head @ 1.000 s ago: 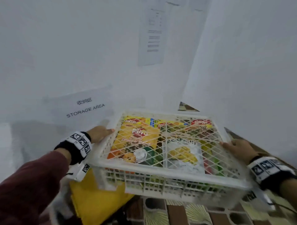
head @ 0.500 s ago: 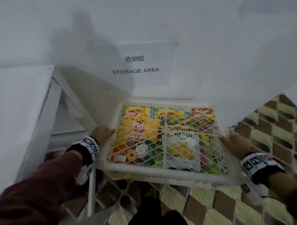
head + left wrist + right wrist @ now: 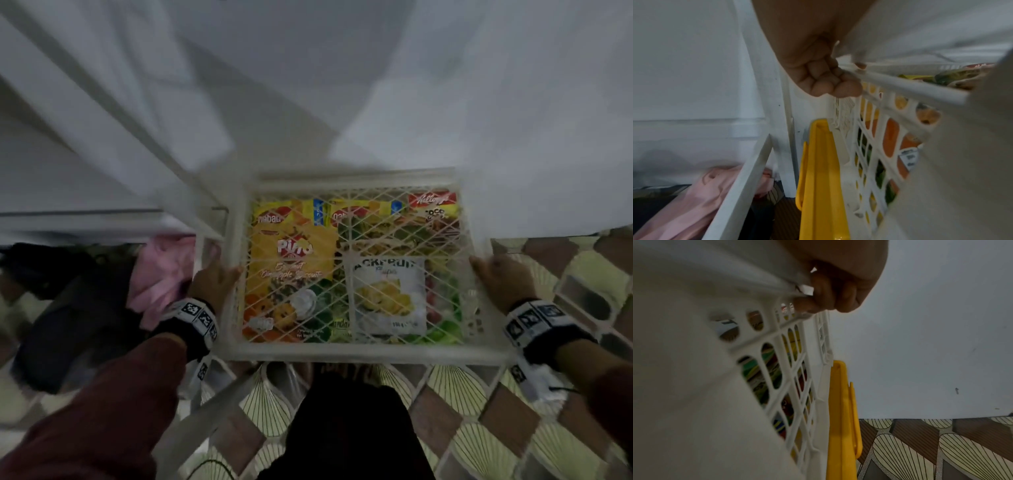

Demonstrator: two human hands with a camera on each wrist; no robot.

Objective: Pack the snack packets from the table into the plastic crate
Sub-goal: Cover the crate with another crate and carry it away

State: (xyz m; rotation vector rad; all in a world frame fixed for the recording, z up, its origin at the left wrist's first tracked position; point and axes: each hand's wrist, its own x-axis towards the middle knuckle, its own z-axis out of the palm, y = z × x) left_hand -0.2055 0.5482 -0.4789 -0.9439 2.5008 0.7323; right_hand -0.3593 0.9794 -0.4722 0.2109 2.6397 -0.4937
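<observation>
A white plastic crate [image 3: 363, 353] with a lattice lid hangs level in front of me, low over the floor by the wall. Through the lattice show several snack packets: a yellow pineapple biscuit pack [image 3: 291, 253], a white jackfruit chips bag [image 3: 387, 294] and a red cereal pack [image 3: 433, 205]. My left hand [image 3: 214, 279] grips the crate's left rim, fingers [image 3: 824, 76] curled under the edge of the crate [image 3: 869, 146]. My right hand [image 3: 500, 277] grips the right rim, fingers [image 3: 838, 293] hooked under the lip of the crate [image 3: 787, 369].
A yellow crate [image 3: 820, 178] stands right beneath the white one, also seen as the yellow crate [image 3: 842, 418] at the right side. A white table frame [image 3: 191, 192] and pink cloth [image 3: 164, 274] lie to the left. Patterned floor [image 3: 479, 428] spreads to the right.
The crate has come down along the wall below the storage area sign, and my head has tipped down. Both hands keep their grip on the rims.
</observation>
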